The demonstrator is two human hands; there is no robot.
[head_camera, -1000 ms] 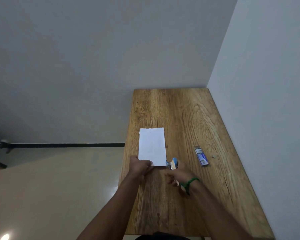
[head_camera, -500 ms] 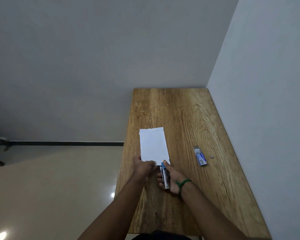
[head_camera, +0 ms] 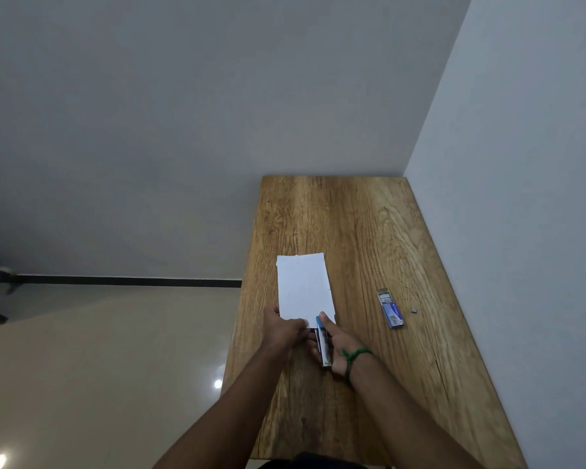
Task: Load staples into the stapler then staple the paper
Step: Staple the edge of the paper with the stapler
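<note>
**Stapler set at the near edge of the paper**

Grey walls meet in a corner above the far right end of a wooden bench [head_camera: 369,231], which runs down the right half of the frame, with a pale tiled floor [head_camera: 82,367] seen to its left. A white sheet of paper [head_camera: 303,286] is laid flat near the bench's left edge, just above frame centre. To its right, well apart, an opened blue staple box [head_camera: 391,309] is seen, and a small loose staple strip [head_camera: 413,310] lies just beyond it, toward the right wall.

The paper's near left corner is pinned by the left hand [head_camera: 283,330], its fingers closed over the sheet. A blue and silver stapler [head_camera: 322,340] is gripped by the right hand [head_camera: 340,346], a green band [head_camera: 352,355] being worn at the wrist; the stapler's nose is placed over the near edge of the paper, just right of the left hand's fingertips. Whether the stapler is pressed shut cannot be told.

Compared with a second ago, the stapler has been turned from the paper's near right corner to lie lengthwise, pointing away from the person, and the sheet has been skewed slightly.

Open bench is left beyond the paper and between paper and staple box; little margin is left at the bench's left edge.
</note>
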